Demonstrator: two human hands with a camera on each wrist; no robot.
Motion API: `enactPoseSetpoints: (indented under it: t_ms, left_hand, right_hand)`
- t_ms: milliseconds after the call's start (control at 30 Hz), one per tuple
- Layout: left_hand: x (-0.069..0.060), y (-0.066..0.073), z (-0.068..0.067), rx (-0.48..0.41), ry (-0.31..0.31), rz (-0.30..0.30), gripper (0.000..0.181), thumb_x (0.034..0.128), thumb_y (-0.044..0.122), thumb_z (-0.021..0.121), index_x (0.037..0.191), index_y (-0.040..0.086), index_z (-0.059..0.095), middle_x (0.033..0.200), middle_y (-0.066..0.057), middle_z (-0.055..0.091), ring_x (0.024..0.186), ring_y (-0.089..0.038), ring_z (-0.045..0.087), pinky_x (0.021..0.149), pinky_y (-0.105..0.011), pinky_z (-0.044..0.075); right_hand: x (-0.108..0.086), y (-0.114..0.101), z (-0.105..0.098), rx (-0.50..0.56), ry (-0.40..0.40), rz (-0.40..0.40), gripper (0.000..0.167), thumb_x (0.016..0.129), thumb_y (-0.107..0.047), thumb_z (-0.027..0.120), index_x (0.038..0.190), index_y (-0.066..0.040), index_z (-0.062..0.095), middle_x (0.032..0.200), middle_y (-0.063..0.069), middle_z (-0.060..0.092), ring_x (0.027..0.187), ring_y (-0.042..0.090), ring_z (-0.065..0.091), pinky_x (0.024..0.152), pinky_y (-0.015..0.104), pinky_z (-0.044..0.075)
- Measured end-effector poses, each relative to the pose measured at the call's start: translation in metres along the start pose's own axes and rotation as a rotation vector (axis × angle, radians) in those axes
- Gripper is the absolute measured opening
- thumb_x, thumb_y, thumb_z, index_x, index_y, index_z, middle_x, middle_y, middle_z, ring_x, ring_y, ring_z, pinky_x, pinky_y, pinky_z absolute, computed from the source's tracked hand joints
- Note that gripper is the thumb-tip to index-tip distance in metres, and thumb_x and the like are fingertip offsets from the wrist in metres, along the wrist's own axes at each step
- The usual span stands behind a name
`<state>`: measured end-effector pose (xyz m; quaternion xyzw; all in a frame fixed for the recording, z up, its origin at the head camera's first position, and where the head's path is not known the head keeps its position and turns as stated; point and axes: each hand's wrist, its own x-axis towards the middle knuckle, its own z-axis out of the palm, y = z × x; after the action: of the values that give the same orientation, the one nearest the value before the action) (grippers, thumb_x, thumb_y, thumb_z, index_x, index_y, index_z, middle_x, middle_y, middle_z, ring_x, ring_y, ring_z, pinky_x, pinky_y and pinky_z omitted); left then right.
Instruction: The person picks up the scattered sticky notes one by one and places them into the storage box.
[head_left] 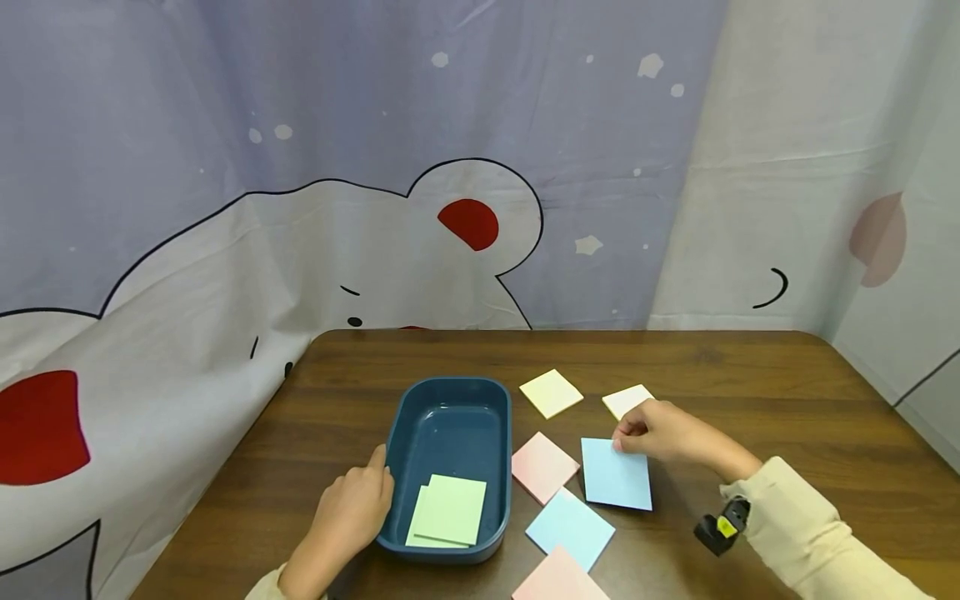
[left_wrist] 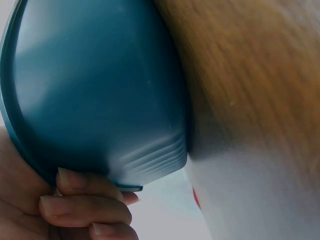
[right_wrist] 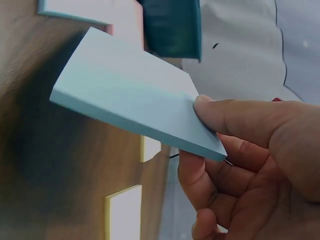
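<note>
My right hand (head_left: 663, 433) pinches a light blue sticky-note pad (head_left: 617, 477) by its edge. In the right wrist view the pad (right_wrist: 125, 95) is tilted above the table, thumb on one face and fingers behind it. My left hand (head_left: 352, 507) grips the left rim of a dark blue rectangular tub (head_left: 459, 437). Curled fingers (left_wrist: 90, 210) show below the tub's rim in the left wrist view. Two light green sticky-note pads (head_left: 453, 510) overlap at the near end inside the tub.
Right of the tub on the wooden table (head_left: 720, 375) lie a yellow pad (head_left: 551, 393), a pale yellow pad (head_left: 626, 400) by my right hand, a pink pad (head_left: 543, 467), another blue pad (head_left: 572, 529) and a nearer pink pad (head_left: 561, 579). A patterned curtain (head_left: 300, 125) hangs behind.
</note>
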<state>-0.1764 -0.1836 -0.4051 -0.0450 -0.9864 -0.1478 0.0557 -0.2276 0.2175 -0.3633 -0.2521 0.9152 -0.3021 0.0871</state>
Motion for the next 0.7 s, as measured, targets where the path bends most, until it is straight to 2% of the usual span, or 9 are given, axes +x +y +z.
enactPoseSetpoints:
  t_ms: [233, 700]
  left_hand:
    - [0.000, 0.000, 0.000, 0.003, 0.008, 0.002, 0.042, 0.0957, 0.016, 0.048, 0.130, -0.007, 0.051, 0.089, -0.024, 0.070, 0.065, -0.034, 0.065, 0.055, -0.049, 0.048]
    - [0.000, -0.001, 0.002, 0.005, 0.030, 0.014, 0.040, 0.0947, 0.015, 0.050, 0.128, -0.007, 0.053, 0.086, -0.023, 0.070, 0.063, -0.035, 0.065, 0.054, -0.049, 0.048]
  right_hand:
    - [0.006, -0.019, -0.007, -0.019, 0.015, -0.042, 0.009, 0.087, -0.011, 0.066, 0.079, -0.010, 0.071, 0.070, -0.007, 0.065, 0.063, 0.000, 0.049, 0.059, 0.020, 0.043]
    - [0.023, -0.061, -0.014, -0.035, 0.013, -0.045, 0.007, 0.085, -0.010, 0.067, 0.080, -0.009, 0.071, 0.073, -0.005, 0.067, 0.067, 0.006, 0.056, 0.062, 0.022, 0.046]
